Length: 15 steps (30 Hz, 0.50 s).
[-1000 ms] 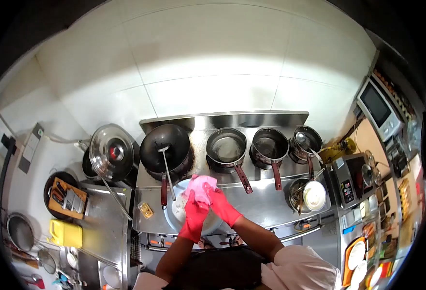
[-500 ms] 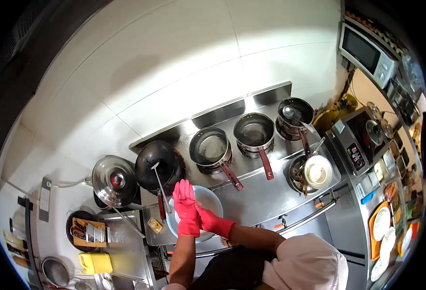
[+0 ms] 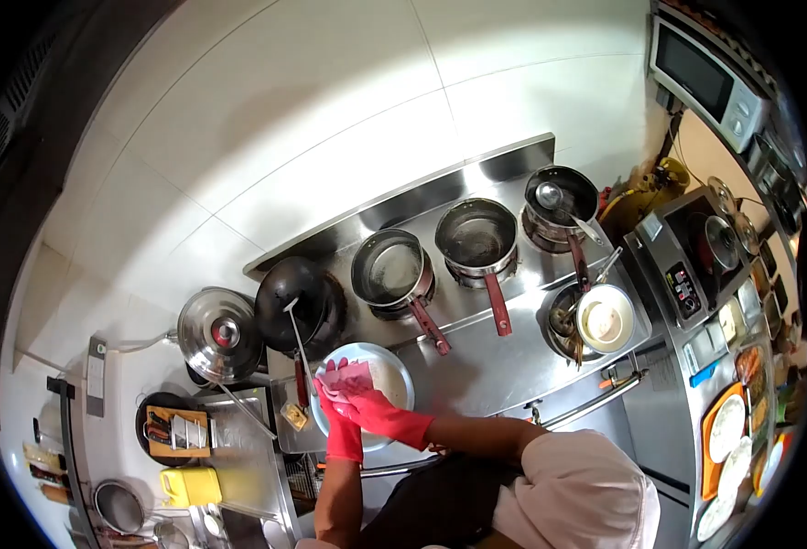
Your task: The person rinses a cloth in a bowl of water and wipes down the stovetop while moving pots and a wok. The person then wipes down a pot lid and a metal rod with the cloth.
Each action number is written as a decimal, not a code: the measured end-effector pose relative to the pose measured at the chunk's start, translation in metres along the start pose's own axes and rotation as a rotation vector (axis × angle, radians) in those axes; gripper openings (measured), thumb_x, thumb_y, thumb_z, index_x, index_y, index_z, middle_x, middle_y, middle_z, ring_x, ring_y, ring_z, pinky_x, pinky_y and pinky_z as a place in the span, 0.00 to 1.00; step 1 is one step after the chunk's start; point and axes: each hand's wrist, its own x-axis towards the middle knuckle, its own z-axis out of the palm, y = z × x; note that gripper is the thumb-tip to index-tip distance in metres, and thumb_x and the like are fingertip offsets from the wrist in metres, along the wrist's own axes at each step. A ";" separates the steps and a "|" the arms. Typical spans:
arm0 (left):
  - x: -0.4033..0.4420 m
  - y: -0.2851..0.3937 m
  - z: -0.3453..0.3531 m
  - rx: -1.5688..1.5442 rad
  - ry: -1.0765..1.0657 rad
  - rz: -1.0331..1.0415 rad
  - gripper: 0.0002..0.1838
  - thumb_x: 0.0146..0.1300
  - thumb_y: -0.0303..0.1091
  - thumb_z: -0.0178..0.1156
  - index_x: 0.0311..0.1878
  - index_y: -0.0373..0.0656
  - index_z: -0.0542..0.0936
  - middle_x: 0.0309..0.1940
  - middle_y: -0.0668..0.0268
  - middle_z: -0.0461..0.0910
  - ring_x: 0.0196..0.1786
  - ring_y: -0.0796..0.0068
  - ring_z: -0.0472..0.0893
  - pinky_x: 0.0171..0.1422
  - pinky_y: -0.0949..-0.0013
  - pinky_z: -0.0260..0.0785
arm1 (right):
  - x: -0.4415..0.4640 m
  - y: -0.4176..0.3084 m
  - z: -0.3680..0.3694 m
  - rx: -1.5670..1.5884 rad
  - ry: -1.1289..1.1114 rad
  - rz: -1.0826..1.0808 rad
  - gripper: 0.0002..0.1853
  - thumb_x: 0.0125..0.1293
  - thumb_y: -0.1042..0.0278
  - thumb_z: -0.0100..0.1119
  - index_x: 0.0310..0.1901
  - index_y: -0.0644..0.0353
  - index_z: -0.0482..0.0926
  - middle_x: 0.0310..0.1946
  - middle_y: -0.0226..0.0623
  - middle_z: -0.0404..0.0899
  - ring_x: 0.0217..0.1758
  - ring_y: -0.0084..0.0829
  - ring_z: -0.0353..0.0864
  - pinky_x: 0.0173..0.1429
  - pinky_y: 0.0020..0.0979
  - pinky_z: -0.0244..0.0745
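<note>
Both my hands wear red rubber gloves and are together over a light-blue basin (image 3: 401,375). A pink cloth (image 3: 348,375) is bunched up between them. My left hand (image 3: 327,403) is beneath the cloth, its fingers curled at the cloth's edge and partly hidden. From the right, my right hand (image 3: 367,412) closes on the cloth's lower part. The basin holds cloudy liquid, mostly hidden behind the gloves. Just beyond the left hand, a long-handled ladle (image 3: 299,339) leans out of a black wok (image 3: 284,293).
Saucepans (image 3: 389,270) with red-brown handles stand along the stove. Left of the wok is a lidded pot (image 3: 220,334). A small container of food (image 3: 293,416) sits beside the basin. A yellow jug (image 3: 191,487) and a knife holder (image 3: 179,433) are at lower left. A white bowl (image 3: 605,318) is at right.
The left hand, earlier flat with its fingers stretched out and the right hand against its palm, has curled. A pink cloth now shows between the two gloves.
</note>
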 end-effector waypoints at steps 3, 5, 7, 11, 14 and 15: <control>0.014 0.004 -0.034 -0.052 -0.111 -0.009 0.36 0.76 0.66 0.41 0.74 0.50 0.68 0.72 0.57 0.70 0.71 0.53 0.71 0.78 0.45 0.58 | 0.003 -0.030 -0.049 0.507 -0.415 0.489 0.26 0.78 0.55 0.49 0.73 0.50 0.67 0.62 0.49 0.78 0.66 0.52 0.76 0.68 0.42 0.70; 0.002 -0.002 -0.005 0.010 0.109 0.015 0.38 0.74 0.68 0.43 0.75 0.51 0.66 0.69 0.61 0.72 0.63 0.59 0.76 0.68 0.50 0.69 | -0.004 -0.025 -0.042 0.549 -0.397 0.556 0.25 0.77 0.58 0.53 0.73 0.51 0.67 0.62 0.50 0.78 0.64 0.52 0.77 0.66 0.41 0.72; 0.013 -0.019 -0.034 0.080 0.259 0.032 0.38 0.74 0.70 0.42 0.75 0.52 0.67 0.66 0.62 0.73 0.62 0.61 0.76 0.68 0.52 0.70 | -0.012 -0.004 -0.014 0.623 -0.219 0.587 0.25 0.77 0.57 0.53 0.72 0.53 0.68 0.61 0.48 0.78 0.63 0.48 0.79 0.66 0.40 0.72; -0.026 -0.028 0.042 0.371 0.026 -0.273 0.38 0.77 0.68 0.37 0.75 0.48 0.64 0.67 0.63 0.72 0.68 0.70 0.71 0.74 0.62 0.61 | -0.016 0.048 0.014 0.673 0.020 0.717 0.24 0.80 0.58 0.47 0.71 0.57 0.67 0.65 0.44 0.76 0.67 0.42 0.76 0.71 0.37 0.67; -0.037 -0.018 0.079 0.467 0.059 -0.375 0.40 0.78 0.66 0.36 0.76 0.41 0.64 0.68 0.60 0.73 0.70 0.66 0.72 0.75 0.59 0.62 | -0.014 0.111 0.007 0.812 -0.037 0.931 0.29 0.78 0.48 0.46 0.72 0.57 0.69 0.58 0.41 0.81 0.63 0.35 0.79 0.68 0.36 0.70; -0.035 -0.011 0.069 0.369 0.032 -0.377 0.40 0.78 0.65 0.39 0.74 0.39 0.66 0.67 0.57 0.75 0.69 0.62 0.74 0.73 0.59 0.64 | -0.002 0.100 -0.026 0.871 -0.031 0.989 0.30 0.76 0.46 0.49 0.71 0.56 0.70 0.57 0.39 0.81 0.62 0.34 0.79 0.67 0.35 0.72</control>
